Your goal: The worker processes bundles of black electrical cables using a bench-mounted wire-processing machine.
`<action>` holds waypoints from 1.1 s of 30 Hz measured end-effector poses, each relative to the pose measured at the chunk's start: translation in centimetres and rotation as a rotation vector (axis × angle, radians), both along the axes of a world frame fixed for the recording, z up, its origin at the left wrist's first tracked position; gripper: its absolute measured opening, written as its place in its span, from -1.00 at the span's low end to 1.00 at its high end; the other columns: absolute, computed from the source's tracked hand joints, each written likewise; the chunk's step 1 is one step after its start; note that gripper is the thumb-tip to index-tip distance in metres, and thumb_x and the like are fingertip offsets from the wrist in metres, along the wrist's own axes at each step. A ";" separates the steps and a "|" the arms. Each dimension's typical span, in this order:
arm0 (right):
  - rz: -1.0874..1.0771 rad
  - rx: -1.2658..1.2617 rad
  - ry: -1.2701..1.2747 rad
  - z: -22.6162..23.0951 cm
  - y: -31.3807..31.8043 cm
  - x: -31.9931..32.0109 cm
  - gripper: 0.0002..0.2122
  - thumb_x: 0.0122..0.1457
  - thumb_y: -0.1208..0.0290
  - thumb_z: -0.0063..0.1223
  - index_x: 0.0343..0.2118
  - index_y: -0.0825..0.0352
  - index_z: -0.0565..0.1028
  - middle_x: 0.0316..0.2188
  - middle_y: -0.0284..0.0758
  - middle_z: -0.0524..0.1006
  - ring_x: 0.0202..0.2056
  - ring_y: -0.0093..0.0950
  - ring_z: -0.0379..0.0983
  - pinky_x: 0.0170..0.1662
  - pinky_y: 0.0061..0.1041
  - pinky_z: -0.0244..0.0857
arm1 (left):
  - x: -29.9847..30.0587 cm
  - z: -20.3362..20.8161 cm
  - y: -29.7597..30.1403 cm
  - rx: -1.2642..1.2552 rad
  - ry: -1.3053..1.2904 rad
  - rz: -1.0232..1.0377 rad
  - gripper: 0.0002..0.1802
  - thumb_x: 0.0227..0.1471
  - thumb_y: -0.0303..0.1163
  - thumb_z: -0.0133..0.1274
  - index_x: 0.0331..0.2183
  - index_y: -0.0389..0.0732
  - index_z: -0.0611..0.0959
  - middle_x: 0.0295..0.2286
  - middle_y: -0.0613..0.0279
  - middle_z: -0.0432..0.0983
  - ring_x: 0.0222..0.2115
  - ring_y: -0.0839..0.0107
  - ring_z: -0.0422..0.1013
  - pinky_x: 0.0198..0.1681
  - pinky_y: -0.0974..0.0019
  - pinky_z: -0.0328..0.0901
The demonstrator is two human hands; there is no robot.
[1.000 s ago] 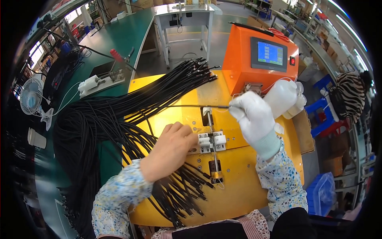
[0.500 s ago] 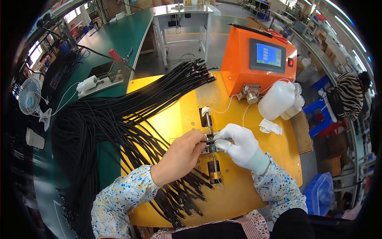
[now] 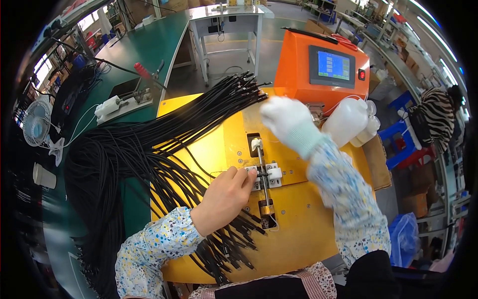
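My bare left hand (image 3: pixel 226 194) is closed in a pinch at the left side of a small metal and white clamp fixture (image 3: pixel 274 173). A black cable runs under the hand, and its dark end shows at the fixture's middle, by my fingertips. A metal rod (image 3: pixel 260 158) crosses the fixture lengthwise. My right hand (image 3: pixel 286 117), in a white glove, is raised between the fixture and the orange machine, near the tips of a bundle of black cables (image 3: pixel 219 102). Motion smears its fingers, so what they hold, if anything, is unclear.
An orange machine (image 3: pixel 298 62) with a lit screen stands at the back right. White plastic bottles (image 3: pixel 344 122) sit beside it on the yellow worktop (image 3: pixel 303 229). More black cables (image 3: pixel 99 159) spread over the green table at left, with a toggle clamp (image 3: pixel 147 74) and small fan (image 3: pixel 37 119).
My right hand has left the fixture and moved up and away, uncovering the fixture's right side. My left hand stays almost where it was, pinching at the fixture.
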State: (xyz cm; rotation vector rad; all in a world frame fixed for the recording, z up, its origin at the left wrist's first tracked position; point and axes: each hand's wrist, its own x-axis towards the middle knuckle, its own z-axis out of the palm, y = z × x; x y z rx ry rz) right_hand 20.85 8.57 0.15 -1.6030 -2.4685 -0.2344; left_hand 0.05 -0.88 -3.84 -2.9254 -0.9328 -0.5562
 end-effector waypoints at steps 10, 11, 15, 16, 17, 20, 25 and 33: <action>0.097 0.012 -0.258 -1.9 9.5 -3.0 -0.86 0.10 0.46 -0.02 -0.29 0.23 0.55 -0.26 -0.28 0.56 -0.13 -0.35 0.51 -0.16 -0.37 0.46 | 0.3 0.4 -0.1 0.003 -0.021 -0.018 -0.54 -0.13 -0.57 0.03 -0.09 -0.43 0.50 -0.46 0.19 0.31 -0.42 0.35 0.30 -0.37 0.36 0.31; 0.062 -0.055 -0.346 -1.9 9.9 -3.1 -0.89 0.08 0.46 0.02 -0.33 0.23 0.54 -0.31 -0.30 0.56 -0.16 -0.34 0.50 -0.15 -0.37 0.43 | 0.3 0.4 -0.2 0.000 -0.024 -0.019 -0.55 -0.13 -0.58 0.03 -0.09 -0.42 0.50 -0.46 0.19 0.31 -0.42 0.35 0.30 -0.37 0.36 0.31; 0.119 0.034 -0.403 -0.2 8.7 -3.1 -0.90 0.04 0.49 0.06 -0.40 0.27 0.60 -0.36 -0.28 0.62 -0.24 -0.31 0.57 -0.19 -0.38 0.46 | 0.1 0.0 0.1 -0.001 -0.028 -0.012 -0.57 -0.12 -0.58 0.02 -0.10 -0.42 0.50 -0.45 0.19 0.31 -0.42 0.34 0.30 -0.37 0.36 0.31; 0.120 0.076 -0.296 0.6 7.7 -3.0 -0.90 0.04 0.50 0.05 -0.39 0.27 0.57 -0.35 -0.28 0.59 -0.23 -0.32 0.55 -0.20 -0.40 0.46 | -0.1 -0.1 0.2 -0.007 -0.032 -0.008 -0.57 -0.13 -0.57 0.05 -0.11 -0.40 0.51 -0.45 0.20 0.32 -0.42 0.33 0.31 -0.36 0.35 0.32; 0.120 0.078 -0.300 1.2 6.8 -2.7 -0.90 0.04 0.50 0.05 -0.39 0.27 0.57 -0.35 -0.28 0.59 -0.23 -0.32 0.55 -0.20 -0.40 0.46 | -0.1 0.0 0.2 -0.011 -0.041 -0.011 -0.57 -0.14 -0.56 0.07 -0.12 -0.38 0.52 -0.45 0.20 0.33 -0.42 0.32 0.31 -0.35 0.34 0.32; 0.230 0.320 -0.038 2.3 4.1 -2.1 -0.92 0.03 0.51 0.01 -0.39 0.22 0.50 -0.46 -0.36 0.48 -0.31 -0.34 0.47 -0.27 -0.39 0.39 | -0.5 0.0 0.6 -0.101 -0.076 0.003 -0.56 -0.19 -0.54 0.15 -0.15 -0.33 0.54 -0.43 0.19 0.38 -0.40 0.27 0.35 -0.32 0.32 0.32; 0.319 0.358 0.154 3.1 0.0 -1.5 -0.97 0.05 0.48 0.04 -0.42 0.22 0.46 -0.51 -0.36 0.42 -0.36 -0.34 0.42 -0.27 -0.39 0.34 | -0.5 0.2 1.7 -0.151 -0.205 0.073 -0.62 -0.17 -0.54 0.17 -0.19 -0.30 0.55 -0.39 0.14 0.43 -0.34 0.19 0.37 -0.26 0.25 0.31; 0.136 0.175 0.310 3.1 -3.3 -0.6 -0.96 0.01 0.52 0.09 -0.45 0.29 0.47 -0.49 -0.29 0.45 -0.35 -0.27 0.42 -0.26 -0.34 0.32 | -1.1 2.0 1.8 -0.201 -0.002 0.030 -0.75 -0.16 -0.52 0.11 -0.31 -0.27 0.52 -0.39 0.14 0.40 -0.30 0.17 0.34 -0.18 0.18 0.25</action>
